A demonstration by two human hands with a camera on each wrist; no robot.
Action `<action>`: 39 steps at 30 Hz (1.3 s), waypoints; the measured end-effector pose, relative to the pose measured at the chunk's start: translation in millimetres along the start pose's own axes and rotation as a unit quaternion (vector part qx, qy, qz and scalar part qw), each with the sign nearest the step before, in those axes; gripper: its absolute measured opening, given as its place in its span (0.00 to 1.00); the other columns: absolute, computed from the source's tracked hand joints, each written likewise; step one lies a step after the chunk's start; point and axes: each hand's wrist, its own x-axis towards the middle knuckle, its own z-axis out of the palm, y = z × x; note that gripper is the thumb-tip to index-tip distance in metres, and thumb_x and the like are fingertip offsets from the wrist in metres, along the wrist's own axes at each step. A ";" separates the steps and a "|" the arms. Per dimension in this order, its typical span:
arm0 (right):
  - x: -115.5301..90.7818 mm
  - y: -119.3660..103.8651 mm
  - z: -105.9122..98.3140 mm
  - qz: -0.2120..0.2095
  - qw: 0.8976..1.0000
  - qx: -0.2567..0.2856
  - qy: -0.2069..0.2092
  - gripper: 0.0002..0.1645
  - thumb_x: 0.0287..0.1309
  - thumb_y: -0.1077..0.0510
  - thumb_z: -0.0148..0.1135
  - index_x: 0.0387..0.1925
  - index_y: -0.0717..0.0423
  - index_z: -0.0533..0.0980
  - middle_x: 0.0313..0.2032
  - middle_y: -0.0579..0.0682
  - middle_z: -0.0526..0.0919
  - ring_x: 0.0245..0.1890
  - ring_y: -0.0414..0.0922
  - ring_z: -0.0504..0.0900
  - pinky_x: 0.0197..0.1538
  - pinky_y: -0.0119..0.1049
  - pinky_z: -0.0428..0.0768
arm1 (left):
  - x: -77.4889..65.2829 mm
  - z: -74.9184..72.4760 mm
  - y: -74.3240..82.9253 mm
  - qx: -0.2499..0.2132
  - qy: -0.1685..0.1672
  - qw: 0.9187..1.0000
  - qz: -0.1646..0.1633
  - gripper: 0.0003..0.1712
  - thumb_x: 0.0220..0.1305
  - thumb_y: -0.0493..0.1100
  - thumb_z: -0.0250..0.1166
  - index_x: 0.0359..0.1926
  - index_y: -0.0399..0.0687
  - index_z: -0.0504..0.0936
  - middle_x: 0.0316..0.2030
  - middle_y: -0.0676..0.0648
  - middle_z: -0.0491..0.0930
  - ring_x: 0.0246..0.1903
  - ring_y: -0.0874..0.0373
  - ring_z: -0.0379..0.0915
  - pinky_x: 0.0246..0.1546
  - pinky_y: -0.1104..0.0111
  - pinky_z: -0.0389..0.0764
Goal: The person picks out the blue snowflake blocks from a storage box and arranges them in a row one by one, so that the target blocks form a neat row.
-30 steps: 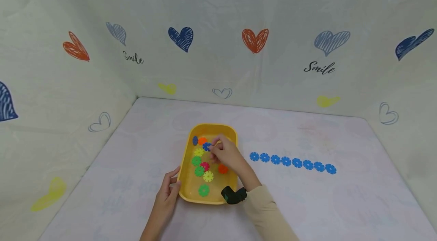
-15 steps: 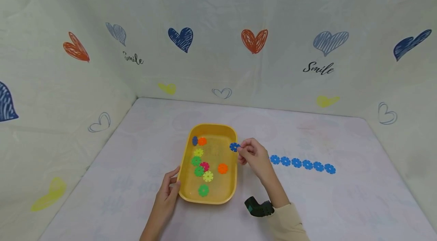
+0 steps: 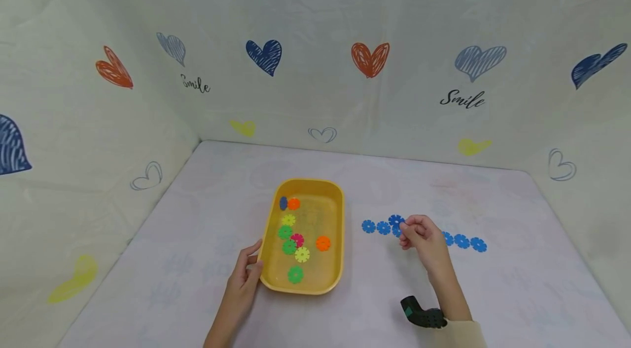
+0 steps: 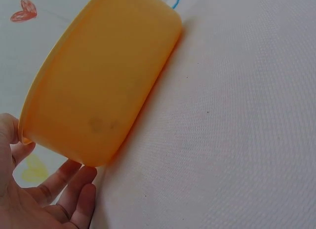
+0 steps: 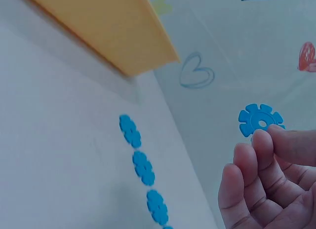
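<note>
My right hand (image 3: 425,241) pinches a blue snowflake disc (image 3: 395,220) between thumb and fingers, above the row of blue discs (image 3: 462,241) on the table. The right wrist view shows that blue disc (image 5: 249,118) upright at the fingertips, apart from the row. Part of the row is hidden behind the hand. My left hand (image 3: 242,277) holds the near left corner of a yellow tray (image 3: 322,274). In the left wrist view the left hand (image 4: 42,197) has its thumb at the tray's rim and fingertips against its outer wall.
Inside the tray lie several loose discs: green (image 3: 296,278), yellow (image 3: 302,258), orange (image 3: 322,238), red (image 3: 298,237) and one dark blue (image 3: 283,203). A white fabric wall (image 3: 315,101) printed with hearts rises behind the white table (image 3: 172,249).
The right hand has carried the blue disc out of the tray, over its right side, and rightward above the row. The left hand and the tray stay in place.
</note>
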 end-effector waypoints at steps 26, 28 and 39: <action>-17.2 22.6 -118.6 0.178 0.969 -0.123 0.118 0.27 0.66 0.45 0.47 0.54 0.64 0.63 0.26 0.42 0.79 0.24 0.31 0.77 0.26 0.21 0.75 | -0.6 0.1 1.0 0.002 0.003 1.000 -0.003 0.21 0.71 0.48 0.49 0.63 0.58 0.64 0.47 0.42 0.74 0.25 0.63 0.64 0.28 0.74 0.69; -16.3 26.2 -124.0 0.186 0.967 -0.116 0.127 0.27 0.67 0.46 0.47 0.54 0.64 0.62 0.25 0.41 0.78 0.23 0.31 0.77 0.25 0.21 0.75 | -0.6 0.1 1.1 0.002 0.003 1.000 -0.003 0.21 0.71 0.47 0.49 0.63 0.58 0.64 0.47 0.42 0.74 0.25 0.63 0.64 0.28 0.74 0.69; -4.9 39.0 -148.5 0.240 0.957 -0.036 0.160 0.19 0.69 0.51 0.44 0.49 0.64 0.62 0.19 0.41 0.76 0.19 0.39 0.82 0.23 0.27 0.77 | -1.2 0.2 2.2 0.001 0.001 1.000 -0.003 0.22 0.70 0.51 0.49 0.64 0.59 0.64 0.48 0.42 0.73 0.26 0.63 0.64 0.30 0.74 0.69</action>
